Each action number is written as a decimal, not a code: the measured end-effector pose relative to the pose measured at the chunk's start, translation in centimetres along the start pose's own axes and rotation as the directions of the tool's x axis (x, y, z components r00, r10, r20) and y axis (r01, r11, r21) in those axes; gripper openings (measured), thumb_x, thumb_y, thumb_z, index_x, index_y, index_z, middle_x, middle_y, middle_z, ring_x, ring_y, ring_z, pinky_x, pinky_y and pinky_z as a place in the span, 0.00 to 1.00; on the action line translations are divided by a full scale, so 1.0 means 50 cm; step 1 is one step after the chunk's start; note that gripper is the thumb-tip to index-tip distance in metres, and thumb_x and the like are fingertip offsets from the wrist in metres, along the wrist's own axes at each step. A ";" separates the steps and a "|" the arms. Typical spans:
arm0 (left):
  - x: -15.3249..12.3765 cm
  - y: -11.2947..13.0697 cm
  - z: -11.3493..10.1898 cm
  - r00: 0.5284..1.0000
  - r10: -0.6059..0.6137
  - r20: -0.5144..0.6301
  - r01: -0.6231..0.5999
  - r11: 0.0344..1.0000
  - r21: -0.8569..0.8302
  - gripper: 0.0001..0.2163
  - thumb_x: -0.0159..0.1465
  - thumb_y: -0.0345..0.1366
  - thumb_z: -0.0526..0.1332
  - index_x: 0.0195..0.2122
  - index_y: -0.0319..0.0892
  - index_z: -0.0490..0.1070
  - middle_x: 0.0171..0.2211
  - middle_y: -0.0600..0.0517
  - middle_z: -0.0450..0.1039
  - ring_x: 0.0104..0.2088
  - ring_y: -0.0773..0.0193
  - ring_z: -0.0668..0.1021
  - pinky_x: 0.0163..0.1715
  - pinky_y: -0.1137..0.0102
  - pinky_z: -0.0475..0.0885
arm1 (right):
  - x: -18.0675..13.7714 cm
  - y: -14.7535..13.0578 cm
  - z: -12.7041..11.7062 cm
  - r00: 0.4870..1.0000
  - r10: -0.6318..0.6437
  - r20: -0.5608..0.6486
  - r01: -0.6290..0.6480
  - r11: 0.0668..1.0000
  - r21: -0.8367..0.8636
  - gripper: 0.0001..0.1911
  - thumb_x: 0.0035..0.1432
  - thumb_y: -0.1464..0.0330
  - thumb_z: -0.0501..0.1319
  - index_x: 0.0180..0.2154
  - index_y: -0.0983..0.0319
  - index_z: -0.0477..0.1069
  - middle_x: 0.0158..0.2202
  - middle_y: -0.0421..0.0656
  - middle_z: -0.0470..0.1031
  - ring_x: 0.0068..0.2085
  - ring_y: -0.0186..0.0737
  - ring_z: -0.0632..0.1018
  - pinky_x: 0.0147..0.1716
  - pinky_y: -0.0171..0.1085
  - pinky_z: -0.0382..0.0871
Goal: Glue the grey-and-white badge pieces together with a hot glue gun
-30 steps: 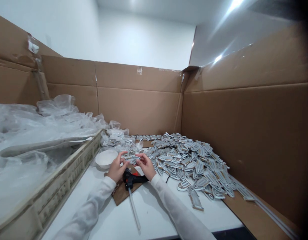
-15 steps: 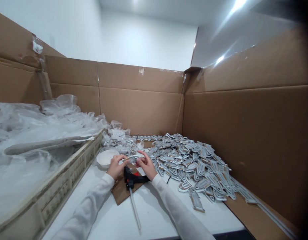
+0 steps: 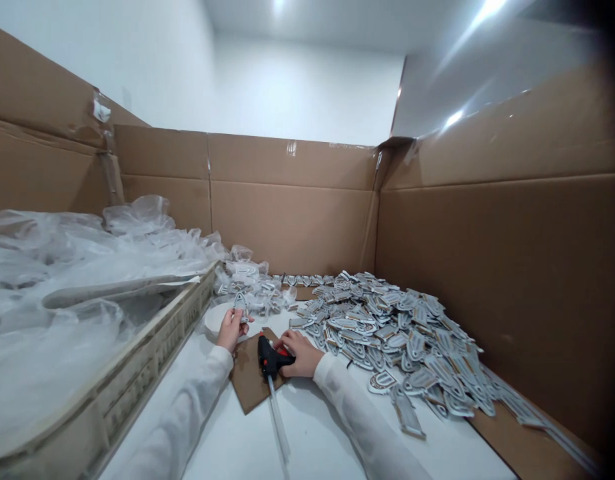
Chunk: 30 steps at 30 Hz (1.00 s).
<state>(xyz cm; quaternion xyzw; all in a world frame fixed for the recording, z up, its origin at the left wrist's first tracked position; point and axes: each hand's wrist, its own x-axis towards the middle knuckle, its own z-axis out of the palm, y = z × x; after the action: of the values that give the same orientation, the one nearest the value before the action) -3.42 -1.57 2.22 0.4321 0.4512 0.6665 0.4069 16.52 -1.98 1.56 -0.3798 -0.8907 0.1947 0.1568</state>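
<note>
Between the fingertips of my left hand (image 3: 232, 329) is a small flat grey-and-white piece (image 3: 240, 304) with a rounded end, held upright above a white bowl (image 3: 214, 320). My right hand (image 3: 298, 352) has its fingers around the handle of a black hot glue gun (image 3: 268, 358) with red parts. A long clear glue stick (image 3: 279, 427) runs out of the gun's back end towards me. Beneath the gun lies a brown cardboard piece (image 3: 247, 393) on the white table. The palm side of my right hand is hidden.
A big heap of similar grey pieces (image 3: 387, 327) spreads over the right. On the left stands a plastic crate (image 3: 152, 363) with clear plastic bags (image 3: 87, 267). More bagged pieces (image 3: 252, 283) lie behind the bowl. Cardboard walls (image 3: 292, 213) enclose the table.
Both hands were together at the small piece. My left hand has carried it left and turned it upright; my right hand has come down onto the glue gun's handle.
</note>
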 end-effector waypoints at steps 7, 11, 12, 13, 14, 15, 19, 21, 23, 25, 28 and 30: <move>-0.003 0.004 0.004 0.999 0.033 0.024 -0.034 0.999 0.039 0.20 0.47 0.54 0.57 0.26 0.42 0.56 0.21 0.57 0.69 0.13 0.76 0.62 0.16 0.76 0.55 | 0.016 0.013 0.001 0.967 0.067 -0.246 0.085 0.824 0.560 0.14 0.40 0.71 0.60 0.33 0.61 0.62 0.28 0.35 0.67 0.29 0.34 0.67 0.31 0.33 0.60; -0.013 0.002 0.017 0.994 0.028 0.101 -0.033 0.998 0.044 0.18 0.48 0.52 0.57 0.27 0.42 0.57 0.23 0.56 0.71 0.14 0.76 0.63 0.16 0.76 0.56 | 0.023 0.017 -0.017 0.830 0.364 -0.422 0.143 0.593 0.792 0.14 0.44 0.61 0.59 0.33 0.59 0.60 0.21 0.32 0.63 0.19 0.29 0.63 0.19 0.30 0.56; -0.017 -0.001 0.022 0.991 0.024 0.128 -0.030 0.998 0.047 0.17 0.49 0.51 0.57 0.27 0.42 0.58 0.23 0.56 0.71 0.14 0.76 0.63 0.16 0.76 0.56 | 0.022 0.016 -0.020 0.812 0.419 -0.407 0.127 0.554 0.823 0.15 0.45 0.58 0.59 0.32 0.59 0.60 0.18 0.31 0.61 0.17 0.29 0.60 0.17 0.30 0.54; -0.021 -0.005 0.027 0.988 0.014 0.152 -0.021 0.999 0.048 0.17 0.49 0.51 0.57 0.28 0.42 0.58 0.23 0.56 0.72 0.14 0.76 0.63 0.16 0.76 0.57 | 0.020 0.014 -0.021 0.804 0.449 -0.389 0.109 0.533 0.839 0.16 0.45 0.55 0.58 0.30 0.59 0.60 0.15 0.30 0.58 0.15 0.29 0.59 0.15 0.30 0.52; -0.024 -0.010 0.032 0.986 -0.002 0.168 -0.006 0.999 0.049 0.18 0.48 0.51 0.57 0.30 0.41 0.59 0.23 0.56 0.72 0.14 0.76 0.63 0.16 0.76 0.57 | 0.018 0.012 -0.021 0.805 0.458 -0.378 0.092 0.533 0.841 0.18 0.46 0.52 0.58 0.28 0.60 0.60 0.14 0.30 0.57 0.14 0.28 0.58 0.15 0.30 0.51; -0.028 -0.016 0.036 0.984 -0.020 0.176 0.011 0.999 0.052 0.18 0.48 0.50 0.57 0.31 0.42 0.59 0.23 0.56 0.72 0.14 0.75 0.63 0.16 0.76 0.57 | 0.016 0.008 -0.021 0.812 0.452 -0.370 0.076 0.546 0.834 0.19 0.46 0.50 0.57 0.27 0.60 0.61 0.13 0.31 0.56 0.14 0.28 0.58 0.15 0.30 0.51; -0.043 -0.036 0.047 0.981 -0.059 0.182 0.045 0.995 0.084 0.20 0.48 0.49 0.57 0.37 0.42 0.57 0.23 0.57 0.71 0.13 0.75 0.62 0.15 0.76 0.56 | 0.010 -0.010 -0.012 0.846 0.387 -0.367 0.108 0.550 0.828 0.25 0.46 0.46 0.55 0.20 0.62 0.64 0.14 0.38 0.62 0.16 0.30 0.63 0.16 0.31 0.55; -0.048 -0.040 0.049 0.976 -0.048 0.211 0.027 0.995 0.099 0.20 0.50 0.48 0.57 0.38 0.42 0.56 0.23 0.57 0.71 0.13 0.75 0.63 0.16 0.75 0.57 | 0.009 -0.019 -0.010 0.852 0.370 -0.371 0.135 0.528 0.838 0.27 0.47 0.45 0.54 0.18 0.63 0.65 0.15 0.41 0.65 0.17 0.32 0.65 0.17 0.32 0.58; -0.053 -0.041 0.049 0.971 -0.040 0.236 0.013 0.994 0.112 0.18 0.51 0.47 0.57 0.38 0.42 0.56 0.24 0.57 0.71 0.14 0.74 0.64 0.16 0.75 0.58 | 0.007 -0.023 -0.009 0.849 0.382 -0.365 0.116 0.540 0.834 0.27 0.47 0.46 0.53 0.16 0.63 0.66 0.16 0.43 0.67 0.17 0.33 0.66 0.18 0.34 0.59; -0.055 -0.040 0.050 0.970 -0.045 0.239 0.017 0.992 0.122 0.17 0.52 0.47 0.56 0.37 0.43 0.56 0.23 0.58 0.71 0.13 0.74 0.64 0.16 0.75 0.58 | 0.004 -0.023 -0.009 0.847 0.403 -0.346 0.066 0.566 0.822 0.27 0.48 0.46 0.53 0.16 0.62 0.66 0.16 0.43 0.68 0.17 0.33 0.66 0.19 0.34 0.60; -0.054 -0.040 0.051 0.971 -0.067 0.231 0.042 0.993 0.109 0.18 0.51 0.48 0.57 0.38 0.44 0.55 0.22 0.59 0.69 0.13 0.74 0.65 0.15 0.75 0.59 | 0.003 -0.017 -0.005 0.857 0.398 -0.327 0.014 0.618 0.786 0.27 0.48 0.46 0.53 0.15 0.61 0.65 0.15 0.42 0.68 0.17 0.33 0.66 0.20 0.34 0.61; -0.053 -0.041 0.052 0.968 -0.072 0.240 0.051 0.994 0.092 0.19 0.51 0.48 0.58 0.38 0.44 0.55 0.22 0.59 0.70 0.13 0.74 0.66 0.16 0.75 0.60 | 0.004 -0.012 -0.001 0.862 0.389 -0.325 -0.009 0.652 0.758 0.27 0.49 0.46 0.52 0.15 0.61 0.65 0.15 0.42 0.68 0.17 0.33 0.67 0.20 0.34 0.61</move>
<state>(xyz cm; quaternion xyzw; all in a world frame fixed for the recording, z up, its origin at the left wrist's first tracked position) 0.11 -2.88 0.26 0.5133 0.4389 0.5758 0.4609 16.05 -2.19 1.88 -0.4175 -0.6232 0.4559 0.4791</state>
